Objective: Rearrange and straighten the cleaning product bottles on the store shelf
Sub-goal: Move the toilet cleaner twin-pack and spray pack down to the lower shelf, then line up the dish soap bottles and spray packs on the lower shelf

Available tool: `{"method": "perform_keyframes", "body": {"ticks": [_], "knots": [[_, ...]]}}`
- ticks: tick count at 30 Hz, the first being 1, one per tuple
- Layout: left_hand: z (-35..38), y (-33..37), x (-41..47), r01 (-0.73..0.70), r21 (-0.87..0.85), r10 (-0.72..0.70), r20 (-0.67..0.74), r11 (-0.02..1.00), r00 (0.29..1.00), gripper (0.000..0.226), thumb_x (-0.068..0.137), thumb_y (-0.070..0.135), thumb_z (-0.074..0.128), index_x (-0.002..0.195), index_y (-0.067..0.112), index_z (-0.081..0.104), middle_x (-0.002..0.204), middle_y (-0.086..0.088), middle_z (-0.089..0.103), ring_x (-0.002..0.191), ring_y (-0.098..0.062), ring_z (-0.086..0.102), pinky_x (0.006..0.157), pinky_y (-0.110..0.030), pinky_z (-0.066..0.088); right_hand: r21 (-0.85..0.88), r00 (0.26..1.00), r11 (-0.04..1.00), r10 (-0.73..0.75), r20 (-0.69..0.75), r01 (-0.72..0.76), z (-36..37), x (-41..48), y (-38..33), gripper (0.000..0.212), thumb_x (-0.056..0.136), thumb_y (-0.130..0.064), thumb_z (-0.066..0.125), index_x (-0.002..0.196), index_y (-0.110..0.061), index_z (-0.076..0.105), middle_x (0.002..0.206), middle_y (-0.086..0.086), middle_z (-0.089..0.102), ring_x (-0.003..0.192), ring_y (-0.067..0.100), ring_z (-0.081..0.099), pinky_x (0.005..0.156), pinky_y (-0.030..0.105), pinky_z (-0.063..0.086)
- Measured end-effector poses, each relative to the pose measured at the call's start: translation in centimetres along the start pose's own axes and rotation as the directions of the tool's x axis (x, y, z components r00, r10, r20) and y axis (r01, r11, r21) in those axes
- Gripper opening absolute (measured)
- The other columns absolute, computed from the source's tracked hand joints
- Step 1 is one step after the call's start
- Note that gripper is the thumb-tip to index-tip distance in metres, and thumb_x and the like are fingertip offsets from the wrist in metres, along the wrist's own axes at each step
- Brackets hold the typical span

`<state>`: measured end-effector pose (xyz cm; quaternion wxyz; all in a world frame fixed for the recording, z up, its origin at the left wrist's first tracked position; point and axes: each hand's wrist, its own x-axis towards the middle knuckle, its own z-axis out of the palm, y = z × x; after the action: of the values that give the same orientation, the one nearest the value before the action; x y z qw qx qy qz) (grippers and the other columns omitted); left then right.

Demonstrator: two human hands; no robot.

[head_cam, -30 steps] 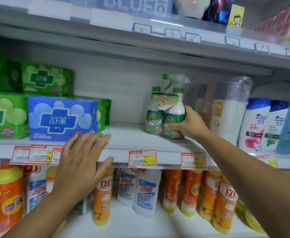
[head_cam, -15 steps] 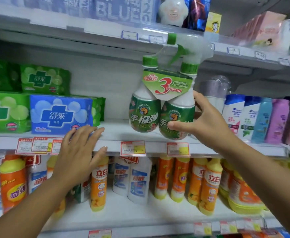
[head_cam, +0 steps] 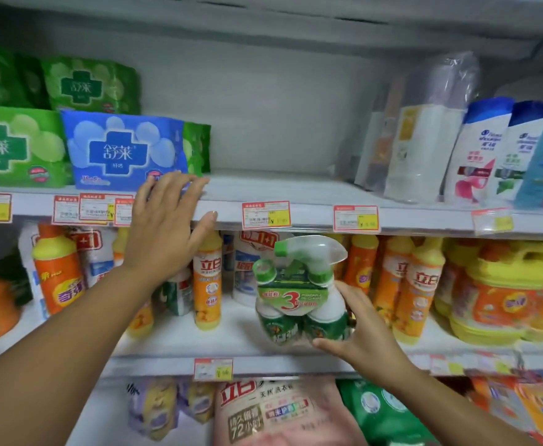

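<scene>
My right hand (head_cam: 362, 333) grips a green and white twin pack of spray cleaner bottles (head_cam: 299, 294) from its right side. The pack is upright at the front of the lower shelf (head_cam: 231, 346), between orange dish-soap bottles (head_cam: 207, 278) on its left and more orange bottles (head_cam: 419, 284) on its right. Whether its base touches the shelf I cannot tell. My left hand (head_cam: 167, 226) rests with spread fingers on the front edge of the upper shelf (head_cam: 312, 201), holding nothing, just below a blue tissue pack (head_cam: 122, 149).
Green tissue packs (head_cam: 16, 146) fill the upper shelf's left; shampoo bottles (head_cam: 479, 152) and a wrapped white bottle (head_cam: 421, 146) stand at its right. Yellow and orange jugs (head_cam: 501, 297) sit on the lower shelf's right. Refill pouches (head_cam: 276, 413) lie on the bottom shelf.
My right hand lifted the spray twin pack off the upper shelf and brought it down to the lower shelf among the orange bottles. My left hand stayed on the upper shelf edge.
</scene>
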<state>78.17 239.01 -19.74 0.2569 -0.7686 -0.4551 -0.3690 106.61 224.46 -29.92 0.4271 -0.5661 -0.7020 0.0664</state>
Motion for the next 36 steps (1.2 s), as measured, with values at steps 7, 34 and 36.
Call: {"method": "perform_keyframes", "body": {"ticks": [7, 34, 36], "knots": [[0.8, -0.1, 0.1, -0.012, -0.023, 0.011, -0.074, 1.0, 0.997, 0.059, 0.095, 0.049, 0.027, 0.147, 0.021, 0.029, 0.154, -0.008, 0.029, 0.145, -0.023, 0.018, 0.119, -0.043, 0.006, 0.03, 0.998, 0.998, 0.058, -0.003, -0.058, 5.2, 3.4, 4.7, 0.087, 0.061, -0.024, 0.088, 0.125, -0.051, 0.034, 0.121, -0.027, 0.044, 0.113, -0.017, 0.038, 0.09, 0.0, 0.028], [14.9, 8.8, -14.2, 0.378, -0.496, -0.203, 0.371, 0.782, 0.906, 0.082, 0.09, 0.037, 0.057, 0.151, 0.027, 0.004, 0.16, 0.001, 0.011, 0.145, -0.011, 0.011, 0.113, -0.025, 0.016, 0.246, 0.969, 0.939, 0.247, 0.013, -0.242, 10.3, 4.2, 7.8, 0.088, 0.068, -0.028, 0.084, 0.139, -0.044, 0.035, 0.133, -0.007, 0.046, 0.118, 0.006, 0.05, 0.1, 0.037, 0.047], [15.0, 9.0, -14.5, 0.358, -0.469, -0.214, 0.333, 0.807, 0.918, 0.077, 0.091, 0.036, 0.054, 0.151, 0.024, 0.008, 0.16, -0.004, 0.01, 0.145, -0.017, 0.012, 0.112, -0.029, 0.016, 0.181, 0.971, 0.955, 0.237, 0.007, -0.234, 10.7, 4.7, 7.6, 0.089, 0.07, -0.029, 0.082, 0.141, -0.044, 0.031, 0.136, -0.009, 0.047, 0.12, 0.006, 0.049, 0.099, 0.037, 0.047]]}}
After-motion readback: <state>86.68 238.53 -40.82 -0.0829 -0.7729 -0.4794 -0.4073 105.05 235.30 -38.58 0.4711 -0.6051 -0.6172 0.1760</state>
